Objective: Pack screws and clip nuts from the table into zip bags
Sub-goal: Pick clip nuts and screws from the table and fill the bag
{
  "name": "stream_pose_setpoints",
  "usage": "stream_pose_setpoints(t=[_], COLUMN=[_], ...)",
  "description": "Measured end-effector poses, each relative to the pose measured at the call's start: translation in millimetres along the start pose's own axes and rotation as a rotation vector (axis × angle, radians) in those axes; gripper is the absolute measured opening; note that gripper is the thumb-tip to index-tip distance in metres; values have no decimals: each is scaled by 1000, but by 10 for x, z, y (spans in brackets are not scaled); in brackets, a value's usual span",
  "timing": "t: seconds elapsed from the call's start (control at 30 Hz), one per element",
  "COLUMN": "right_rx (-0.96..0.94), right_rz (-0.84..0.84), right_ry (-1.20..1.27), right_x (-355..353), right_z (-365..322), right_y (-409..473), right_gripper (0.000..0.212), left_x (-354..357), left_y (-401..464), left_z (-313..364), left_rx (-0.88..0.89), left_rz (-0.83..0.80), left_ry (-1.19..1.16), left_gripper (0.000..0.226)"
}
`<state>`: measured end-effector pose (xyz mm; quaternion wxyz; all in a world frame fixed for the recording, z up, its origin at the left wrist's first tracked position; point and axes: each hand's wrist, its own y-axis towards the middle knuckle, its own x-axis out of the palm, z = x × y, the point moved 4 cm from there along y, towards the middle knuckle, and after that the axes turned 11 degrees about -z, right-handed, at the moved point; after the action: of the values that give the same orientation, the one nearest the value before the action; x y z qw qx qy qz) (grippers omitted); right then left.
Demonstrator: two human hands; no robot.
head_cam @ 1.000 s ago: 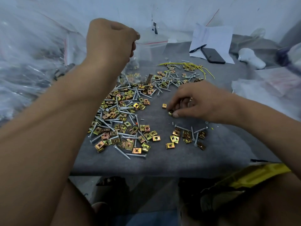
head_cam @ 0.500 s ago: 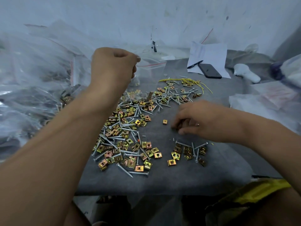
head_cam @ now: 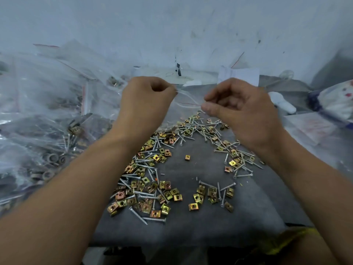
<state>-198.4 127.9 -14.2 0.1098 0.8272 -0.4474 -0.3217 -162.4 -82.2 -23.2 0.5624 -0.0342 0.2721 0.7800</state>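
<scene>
A second ago the right hand was down on the counter picking at a clip nut while the left alone held the bag aloft; now it has come up to meet the left, so both hands are at the bag's mouth. That suggests the pick is over and the step in hand is dropping parts in or working the zip; which one I cannot tell.

At far left lies a heap of filled bags (head_cam: 44,119). The left hand (head_cam: 147,98) is raised, fingers curled tight, pinching the left edge of the zip bag (head_cam: 188,101). The clear bag hangs between the two hands above the counter (head_cam: 191,232), its red zip line just visible. The right hand (head_cam: 238,106) is loosely curled, thumb and forefinger pinching the bag's right edge; whether it also holds a nut is hidden.

Below, much is left to pack: screws (head_cam: 150,219) and clip nuts (head_cam: 177,197) lie scattered mid-counter, a single nut (head_cam: 187,157) apart in the centre, a smaller group (head_cam: 215,194) to the right.
</scene>
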Motion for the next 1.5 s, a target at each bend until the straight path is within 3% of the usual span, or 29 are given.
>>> stream_pose_setpoints(t=[0.13, 0.37, 0.47, 0.57, 0.63, 0.7, 0.8, 1.0, 1.07, 1.2, 1.37, 1.5], right_rx=[-88, -70, -86, -179, -98, 112, 397, 607, 632, 617, 620, 587], right_rz=[141, 145, 117, 304, 379, 281, 4, -255, -293, -283, -288, -295], right_ry=[-174, -571, -633, -517, -462, -538, -672, -741, -808, -910, -1064, -1026], right_x=[130, 299, 318, 130, -106, -273, -285, -60, 16, 46, 94, 39], right_z=[-157, -234, -224, -187, -10, 292, 739, 963, 961, 916, 930, 928], right_y=[85, 207, 244, 293, 329, 348, 264, 268, 275, 325, 344, 337], right_gripper=[19, 34, 29, 13, 10, 8, 17, 27, 28, 8, 11, 5], left_x=[54, 40, 16, -33, -84, -139, -189, -183, -166, -153, -191, -192], left_y=[-51, -77, -66, -47, -25, 6, 41, 52, 53, 43, 40, 35], left_z=[93, 123, 119, 74, 11, -49, -106, -129, -130, -150, -167, -152], left_rx=[65, 55, 45, 27, -3, -43, -78, -79, -77, -87, -92, -102], left_rz=[-34, -13, -1, 34, 81, 135, 185, 188, 180, 168, 179, 176], left_ry=[125, 99, 83, 19, -57, -134, -174, -168, -162, -144, -149, -147], left_gripper=[14, 15, 17, 18, 22, 23, 18, 16, 17, 17, 17, 18])
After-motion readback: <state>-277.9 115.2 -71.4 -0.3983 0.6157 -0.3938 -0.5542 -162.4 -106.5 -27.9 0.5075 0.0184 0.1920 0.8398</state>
